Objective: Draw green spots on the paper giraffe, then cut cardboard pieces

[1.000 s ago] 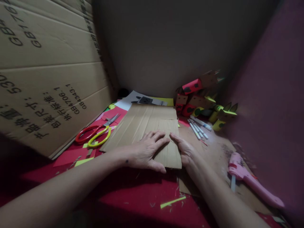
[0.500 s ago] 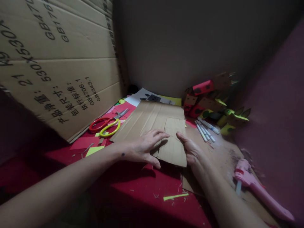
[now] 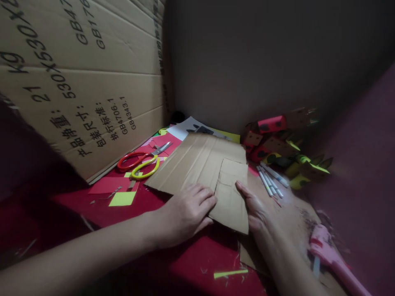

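Observation:
A large brown cardboard sheet (image 3: 199,162) lies across the middle, with a smaller cardboard piece (image 3: 230,209) on its right front part. My left hand (image 3: 187,211) is closed at the front edge of the large sheet, fingers curled over the top beside the smaller piece and thumb at the edge. At the right, my right hand (image 3: 254,209) grips the cardboard with its thumb on the smaller piece; its other fingers are hidden beneath. Red-and-yellow-handled scissors (image 3: 145,162) rest left of the sheet.
A tall printed cardboard box (image 3: 123,53) stands at the left. Several markers (image 3: 271,181) lie at the right, before painted cardboard figures (image 3: 274,139). A pink glue gun (image 3: 328,248) rests nearer. Paper scraps, including a yellow strip (image 3: 231,274), are scattered over the red table surface (image 3: 173,263).
My left hand has gone from spread fingers to closed on the large sheet's front edge. The cardboard's front has come slightly nearer, with my right hand still on it. The view has shifted a little.

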Demonstrator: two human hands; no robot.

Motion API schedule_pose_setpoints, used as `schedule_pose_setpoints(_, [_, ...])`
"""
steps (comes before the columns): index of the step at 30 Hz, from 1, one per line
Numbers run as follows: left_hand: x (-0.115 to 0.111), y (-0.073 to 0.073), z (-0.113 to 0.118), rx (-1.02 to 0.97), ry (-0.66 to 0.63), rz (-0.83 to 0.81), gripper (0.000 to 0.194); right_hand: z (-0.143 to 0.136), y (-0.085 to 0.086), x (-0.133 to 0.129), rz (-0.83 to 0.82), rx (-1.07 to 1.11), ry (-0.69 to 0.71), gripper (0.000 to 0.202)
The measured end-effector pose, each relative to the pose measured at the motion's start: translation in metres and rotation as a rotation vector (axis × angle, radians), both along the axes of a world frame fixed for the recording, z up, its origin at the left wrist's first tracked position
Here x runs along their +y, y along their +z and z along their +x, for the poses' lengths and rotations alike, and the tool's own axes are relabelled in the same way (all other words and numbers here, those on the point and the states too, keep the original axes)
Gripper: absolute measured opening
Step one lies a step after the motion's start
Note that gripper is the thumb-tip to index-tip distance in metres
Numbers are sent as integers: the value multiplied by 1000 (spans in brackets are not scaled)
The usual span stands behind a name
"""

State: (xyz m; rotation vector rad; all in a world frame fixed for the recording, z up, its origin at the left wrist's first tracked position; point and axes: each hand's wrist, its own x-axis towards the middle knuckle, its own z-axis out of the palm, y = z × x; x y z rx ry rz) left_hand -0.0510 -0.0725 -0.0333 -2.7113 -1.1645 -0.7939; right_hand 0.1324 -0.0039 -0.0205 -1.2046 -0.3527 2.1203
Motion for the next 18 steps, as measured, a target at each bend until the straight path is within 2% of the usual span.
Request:
schedule_pose_setpoints(3, [-12, 0, 2, -76, -29, 111, 18, 2, 1, -2, -34, -11, -36, 44])
schedule_pose_setpoints(7, [-26, 3, -4, -190, -75, 135, 18, 6, 2, -3, -38, -46, -93, 43])
schedule_pose_setpoints(10, [-36, 3, -18, -285, -77, 129, 22, 6, 5, -4, -28, -87, -132, 36])
schedule_pose_setpoints(13, [-41, 6, -40, -372, 40, 148, 30, 6, 7, -5, 32, -113, -203, 27])
schedule_pose_setpoints(18, [-40, 10, -77, -445, 416, 199, 22, 4, 5, -7, 189, -130, -274, 24])
